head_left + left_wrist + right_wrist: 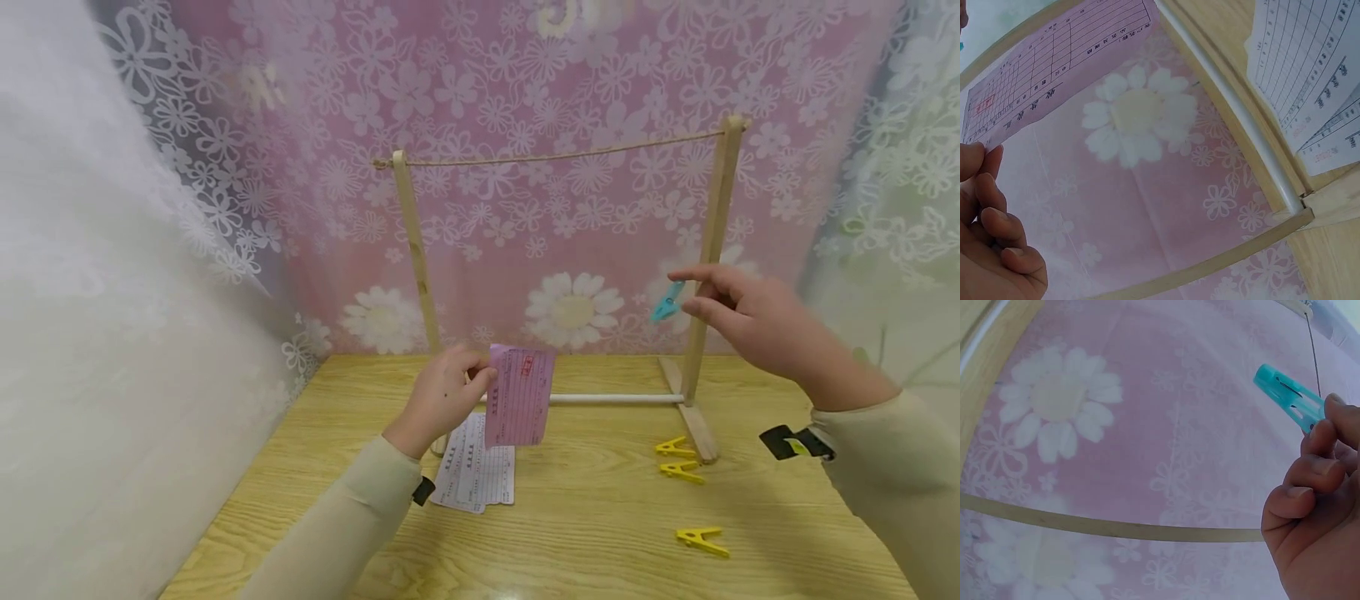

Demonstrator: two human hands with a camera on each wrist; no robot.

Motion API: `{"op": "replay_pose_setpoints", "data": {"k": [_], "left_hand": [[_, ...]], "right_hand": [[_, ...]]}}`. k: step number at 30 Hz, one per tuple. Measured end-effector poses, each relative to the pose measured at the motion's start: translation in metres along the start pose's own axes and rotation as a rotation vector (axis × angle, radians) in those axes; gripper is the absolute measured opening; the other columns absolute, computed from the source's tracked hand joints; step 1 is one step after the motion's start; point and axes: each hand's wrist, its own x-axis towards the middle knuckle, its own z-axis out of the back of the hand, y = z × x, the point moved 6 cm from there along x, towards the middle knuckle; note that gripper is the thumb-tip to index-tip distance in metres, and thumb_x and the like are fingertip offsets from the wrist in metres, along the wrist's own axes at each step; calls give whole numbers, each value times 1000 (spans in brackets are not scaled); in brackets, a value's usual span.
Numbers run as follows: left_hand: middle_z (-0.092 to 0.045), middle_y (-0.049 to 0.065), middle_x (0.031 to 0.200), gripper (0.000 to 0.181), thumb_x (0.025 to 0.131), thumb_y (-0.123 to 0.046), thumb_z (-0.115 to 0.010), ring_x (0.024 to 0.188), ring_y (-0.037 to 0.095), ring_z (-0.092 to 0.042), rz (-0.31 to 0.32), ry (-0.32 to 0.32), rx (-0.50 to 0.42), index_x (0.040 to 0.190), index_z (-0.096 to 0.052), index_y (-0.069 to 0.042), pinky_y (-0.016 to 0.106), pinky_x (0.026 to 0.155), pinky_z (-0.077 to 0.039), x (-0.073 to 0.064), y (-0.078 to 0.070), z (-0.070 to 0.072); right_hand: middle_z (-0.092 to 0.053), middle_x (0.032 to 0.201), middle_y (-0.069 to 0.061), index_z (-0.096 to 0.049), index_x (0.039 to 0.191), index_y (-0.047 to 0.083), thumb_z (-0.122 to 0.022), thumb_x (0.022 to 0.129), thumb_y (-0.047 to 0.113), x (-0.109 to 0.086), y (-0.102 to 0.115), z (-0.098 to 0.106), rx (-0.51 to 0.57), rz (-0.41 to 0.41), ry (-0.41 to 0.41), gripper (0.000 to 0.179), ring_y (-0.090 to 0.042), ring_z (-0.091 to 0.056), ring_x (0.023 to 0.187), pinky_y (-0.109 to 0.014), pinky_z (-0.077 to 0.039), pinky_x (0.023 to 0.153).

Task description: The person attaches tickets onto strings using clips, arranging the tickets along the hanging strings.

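Between thumb and forefinger my left hand pinches a pink printed slip by its edge, holding it up above the table. In the left wrist view the slip shows a ruled form and a red stamp. My right hand, raised beside the right post, pinches a turquoise clothespin whose nose points away from the fingers. Seen from the right wrist, the clothespin is held near its end. White printed slips lie overlapping on the table below my left hand.
A wooden stand has a left post, a right post, a rope strung across the top and a white bar low down. Yellow clothespins lie on the wooden table at right. A floral curtain hangs behind.
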Motion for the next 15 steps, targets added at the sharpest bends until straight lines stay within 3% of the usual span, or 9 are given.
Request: {"op": "replay_pose_setpoints", "data": {"k": [6, 15], "left_hand": [[-55, -7, 81, 21, 101, -26, -63, 72, 13, -49, -55, -46, -16, 82, -69, -20, 32, 64, -44, 18, -9, 9], [-55, -7, 84, 19, 102, -30, -61, 73, 11, -50, -60, -60, 19, 88, -70, -20, 30, 66, -45, 48, -30, 16]], "right_hand": [[-54, 74, -5, -58, 142, 19, -58, 105, 28, 17, 8, 21, -67, 36, -33, 38, -21, -38, 56, -33, -34, 50], [-52, 74, -6, -57, 145, 18, -56, 106, 28, 42, 24, 48, -170, 101, -67, 40, -21, -38, 55, -31, -35, 50]]}}
